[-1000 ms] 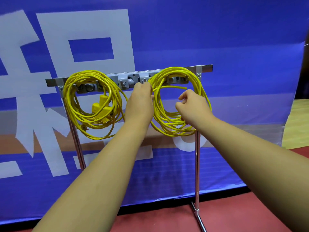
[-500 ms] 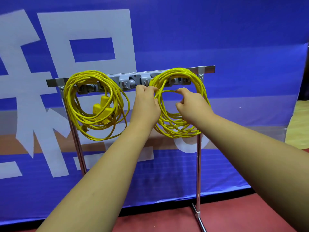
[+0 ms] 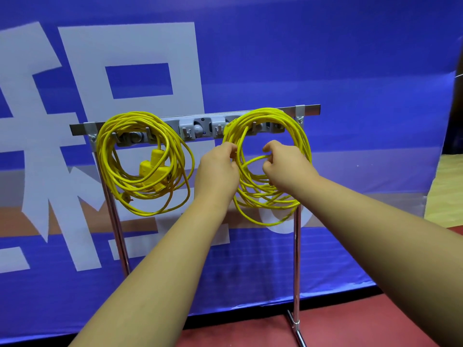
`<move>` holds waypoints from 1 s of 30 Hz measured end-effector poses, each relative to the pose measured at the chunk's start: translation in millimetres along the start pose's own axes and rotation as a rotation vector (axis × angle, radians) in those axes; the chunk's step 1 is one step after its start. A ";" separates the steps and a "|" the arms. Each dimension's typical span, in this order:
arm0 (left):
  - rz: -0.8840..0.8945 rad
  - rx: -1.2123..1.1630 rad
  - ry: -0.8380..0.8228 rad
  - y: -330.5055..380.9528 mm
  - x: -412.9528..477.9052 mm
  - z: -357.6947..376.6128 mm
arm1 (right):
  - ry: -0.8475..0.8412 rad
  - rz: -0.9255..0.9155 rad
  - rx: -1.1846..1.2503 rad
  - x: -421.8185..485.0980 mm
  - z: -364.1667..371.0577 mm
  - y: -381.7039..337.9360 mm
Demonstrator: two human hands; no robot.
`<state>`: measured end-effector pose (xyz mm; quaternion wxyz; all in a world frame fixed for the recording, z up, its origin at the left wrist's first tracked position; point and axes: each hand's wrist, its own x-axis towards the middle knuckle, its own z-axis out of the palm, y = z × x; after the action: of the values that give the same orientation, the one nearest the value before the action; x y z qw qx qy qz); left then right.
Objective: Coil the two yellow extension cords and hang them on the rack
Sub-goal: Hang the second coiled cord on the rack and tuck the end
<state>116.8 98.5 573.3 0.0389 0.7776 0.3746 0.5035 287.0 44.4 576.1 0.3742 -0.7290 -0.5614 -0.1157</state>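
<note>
Behind everything hangs a big blue banner [image 3: 350, 71] with white shapes on it, and a red floor [image 3: 250, 329] lies below. In front stands the rack [image 3: 309, 109], a metal bar on 2 thin legs with grey hooks [image 3: 198, 128] along it.

The first cord [image 3: 117, 151] hangs in a round bundle on the left end of the rack. Its yellow plug block [image 3: 152, 169] dangles in the middle of the loops, so this one looks done.

The second cord [image 3: 298, 128] hangs on the right end, looped over the hooks there. Both hands are on it. The left hand [image 3: 218, 169] has its fingers curled and pinches the strands on the left side of the bundle, likely so the loops hold together and do not slide off. The right hand [image 3: 288, 166] has its fingers curled round 1 loose loop inside the bundle. I think it is tucking that loop in so the bundle hangs neat.

Both cords are on the rack, so the job looks almost finished. Only this little tidy-up seems left.
</note>
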 end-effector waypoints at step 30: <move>-0.170 0.063 -0.018 -3.6 -21.3 4.3 | -0.260 0.143 0.852 -19.7 -14.8 -35.9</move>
<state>113.8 89.2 553.5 0.0601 0.7482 0.4547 0.4793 251.5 23.2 589.7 0.5743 -0.5553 -0.5496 0.2443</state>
